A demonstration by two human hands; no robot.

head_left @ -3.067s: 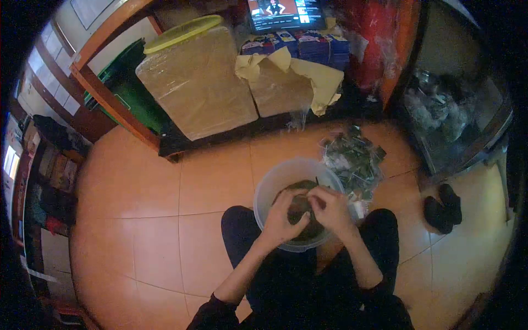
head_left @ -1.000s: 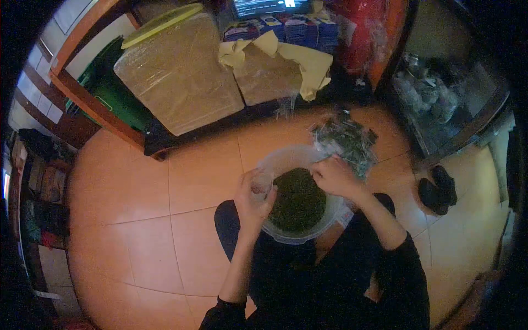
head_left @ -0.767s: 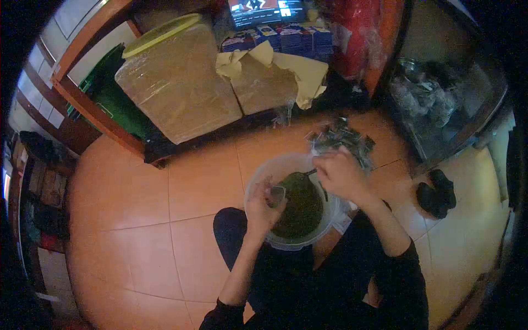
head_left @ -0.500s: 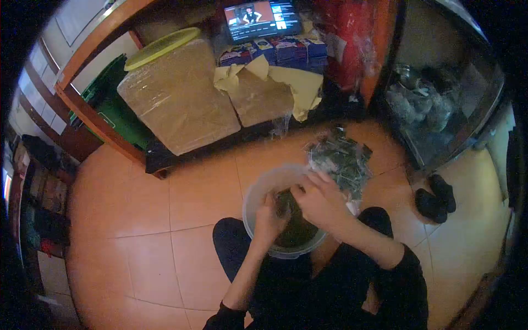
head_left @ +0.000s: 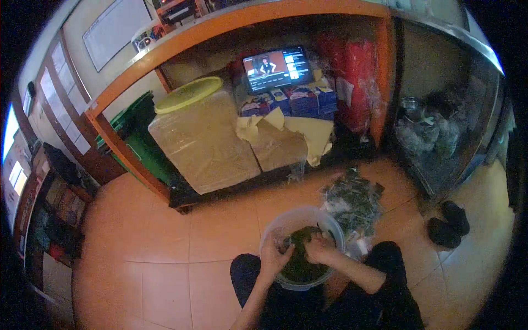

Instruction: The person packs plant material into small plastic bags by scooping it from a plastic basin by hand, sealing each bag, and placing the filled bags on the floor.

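Observation:
A round translucent tub stands between the knees, with dark green loose material in it. My left hand is at the tub's left side, its fingers and thumb closed round a small clear plastic bag. Inside the tub, my right hand reaches over the green material, its fingers bent downward; their tips are blurred, and whether they hold anything is unclear. A dark thin handle shows at the tub's right rim. Beyond the tub to the right lies a pile of small clear packets with green contents.
An orange-framed table stands ahead. Under it are wrapped boxes, a yellow lid, a lit tablet, blue packs and a red wrapped object. A green bin stands left, black shoes right.
The camera view has tilted up, showing more of the table. My right hand has moved from the tub's far rim down into the tub. My left hand still holds the small bag.

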